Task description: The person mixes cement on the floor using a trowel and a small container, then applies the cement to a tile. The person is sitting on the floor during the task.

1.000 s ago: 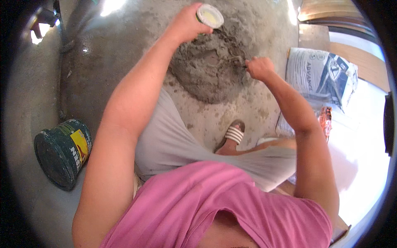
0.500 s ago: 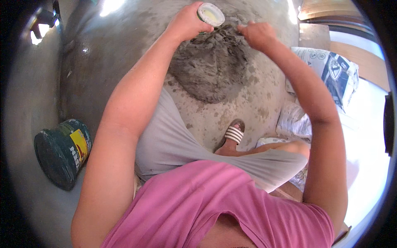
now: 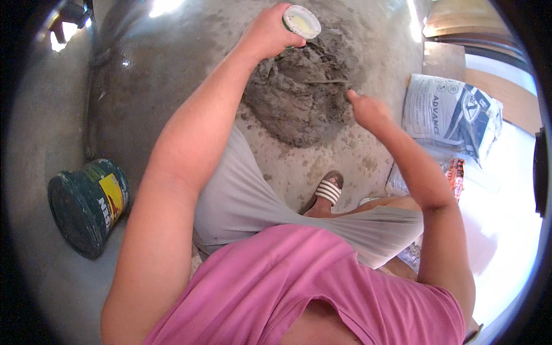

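Head view: left hand (image 3: 265,35) is gripping a white-rimmed cup (image 3: 302,23), pale inside, at the far side of the wet grey mix (image 3: 287,112), which is sitting heaped on the floor (image 3: 379,40). Right hand (image 3: 370,109) is holding a thin tool (image 3: 326,81), handle mostly hidden, reaching over the mix's right side.

At eleven o'clock of the grey mound (image 3: 290,106), I see the left hand (image 3: 269,34) holding a tub (image 3: 302,23). At three, the right hand (image 3: 370,111) grips a thin tool (image 3: 326,82).
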`<state>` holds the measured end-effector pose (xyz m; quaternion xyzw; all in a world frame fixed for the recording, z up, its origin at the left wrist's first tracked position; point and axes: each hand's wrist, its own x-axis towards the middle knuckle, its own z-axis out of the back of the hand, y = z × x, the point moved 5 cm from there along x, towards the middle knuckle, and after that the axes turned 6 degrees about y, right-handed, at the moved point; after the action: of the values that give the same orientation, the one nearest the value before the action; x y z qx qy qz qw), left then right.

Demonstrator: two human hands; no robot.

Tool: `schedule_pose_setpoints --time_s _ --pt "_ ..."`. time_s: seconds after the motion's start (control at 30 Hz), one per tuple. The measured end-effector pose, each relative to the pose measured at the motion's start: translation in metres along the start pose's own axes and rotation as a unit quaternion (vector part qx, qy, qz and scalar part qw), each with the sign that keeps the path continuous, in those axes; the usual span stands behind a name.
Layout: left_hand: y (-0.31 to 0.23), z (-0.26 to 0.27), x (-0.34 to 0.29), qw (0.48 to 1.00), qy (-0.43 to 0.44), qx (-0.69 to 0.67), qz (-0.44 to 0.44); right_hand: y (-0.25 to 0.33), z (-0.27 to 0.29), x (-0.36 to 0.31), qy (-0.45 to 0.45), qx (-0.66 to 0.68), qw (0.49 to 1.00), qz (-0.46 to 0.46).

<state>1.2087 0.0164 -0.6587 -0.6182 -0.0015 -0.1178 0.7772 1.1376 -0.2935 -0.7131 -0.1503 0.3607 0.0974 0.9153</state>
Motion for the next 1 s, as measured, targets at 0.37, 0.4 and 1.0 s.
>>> schedule_pose_setpoints --time_s 0.37,0.4,1.0 --pt "0.036 -0.011 0.009 0.991 0.001 0.131 0.028 0.079 -0.058 0.053 0.017 0.096 0.995 0.029" --pt "0.042 -0.010 0.009 0.991 0.006 0.127 0.032 0.078 -0.053 0.037 0.025 0.093 0.994 0.040" --pt "0.048 -0.009 0.013 0.997 0.014 0.069 0.021 0.043 -0.057 -0.024 0.003 0.219 0.975 0.021"
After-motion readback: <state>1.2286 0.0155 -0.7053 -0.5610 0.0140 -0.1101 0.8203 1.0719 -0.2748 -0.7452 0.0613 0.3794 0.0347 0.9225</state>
